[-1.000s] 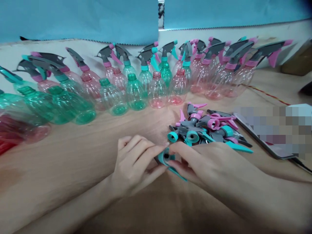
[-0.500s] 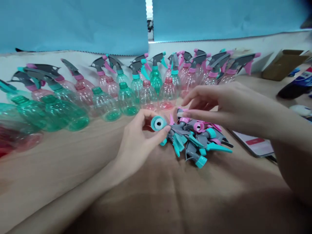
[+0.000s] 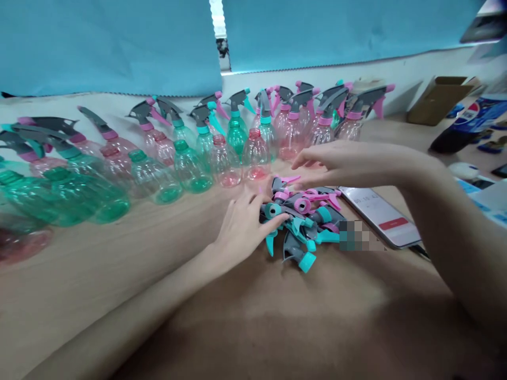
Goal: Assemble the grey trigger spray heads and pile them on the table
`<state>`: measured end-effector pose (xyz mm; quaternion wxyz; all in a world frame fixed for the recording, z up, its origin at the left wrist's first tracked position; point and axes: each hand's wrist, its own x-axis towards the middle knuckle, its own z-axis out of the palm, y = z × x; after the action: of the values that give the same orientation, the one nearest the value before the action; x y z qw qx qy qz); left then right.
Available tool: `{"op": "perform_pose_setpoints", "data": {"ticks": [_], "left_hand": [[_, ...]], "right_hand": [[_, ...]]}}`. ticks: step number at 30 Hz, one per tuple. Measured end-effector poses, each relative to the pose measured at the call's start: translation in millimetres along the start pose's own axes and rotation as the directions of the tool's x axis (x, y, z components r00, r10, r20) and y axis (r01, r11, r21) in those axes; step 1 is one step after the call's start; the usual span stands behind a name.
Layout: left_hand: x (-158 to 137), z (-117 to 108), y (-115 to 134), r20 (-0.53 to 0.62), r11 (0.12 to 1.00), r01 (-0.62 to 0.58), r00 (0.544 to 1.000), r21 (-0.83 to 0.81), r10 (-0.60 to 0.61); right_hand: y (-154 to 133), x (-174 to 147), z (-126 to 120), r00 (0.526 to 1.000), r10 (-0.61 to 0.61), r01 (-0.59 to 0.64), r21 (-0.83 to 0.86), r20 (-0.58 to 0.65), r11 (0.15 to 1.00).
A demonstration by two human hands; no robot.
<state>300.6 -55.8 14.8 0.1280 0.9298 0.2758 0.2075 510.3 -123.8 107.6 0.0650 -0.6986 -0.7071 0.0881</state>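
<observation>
My left hand (image 3: pixel 241 227) lies at the left edge of a heap of loose spray trigger heads (image 3: pixel 307 214), grey with teal or pink collars. Its fingers and thumb are spread around a teal-collared trigger head (image 3: pixel 272 211) resting on the heap. Just above the heap's far side is my right hand (image 3: pixel 336 161), thumb and fingers apart, with no object visible in it. Close by stand bottles without heads: a clear pink one (image 3: pixel 256 155), another pink one (image 3: pixel 225 163) and a green one (image 3: pixel 193 169).
Bottles fitted with trigger heads (image 3: pixel 293 124) line the wall. More open green bottles (image 3: pixel 87 190) stand at left. A phone (image 3: pixel 382 216) lies right of the heap, under my right forearm. A brown box (image 3: pixel 438 100) and a dark cola bottle (image 3: pixel 461 124) are farther right.
My left hand has lowered the teal-collared head onto the heap and loosened its fingers. My right hand stays above the heap. The view has shifted right, showing more of the phone.
</observation>
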Motion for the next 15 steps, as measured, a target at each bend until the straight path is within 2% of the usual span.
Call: {"op": "perform_pose_setpoints", "data": {"ticks": [3, 7, 11, 15], "left_hand": [[-7.3, -1.2, 3.9, -0.031, 0.999, -0.048, 0.998, -0.011, 0.048], [-18.1, 3.9, 5.8, -0.075, 0.97, -0.243, 0.967, 0.027, 0.244], [-22.3, 7.3, -1.1, -0.019, 0.927, -0.367, 0.929, 0.084, 0.369], [-21.0, 3.7, -11.2, -0.03, 0.919, -0.355, 0.93, 0.173, 0.365]], "right_hand": [[15.6, 18.3, 15.8, 0.998, 0.007, -0.007, -0.004, 0.069, 1.0], [25.5, 33.8, 50.2, 0.998, -0.053, 0.051, 0.059, 0.033, 0.997], [23.8, 24.1, 73.8, 0.995, -0.099, 0.095, 0.126, 0.025, 0.987], [17.1, 4.6, 76.4, 0.992, -0.129, 0.122, 0.225, 0.015, 0.967]]}}
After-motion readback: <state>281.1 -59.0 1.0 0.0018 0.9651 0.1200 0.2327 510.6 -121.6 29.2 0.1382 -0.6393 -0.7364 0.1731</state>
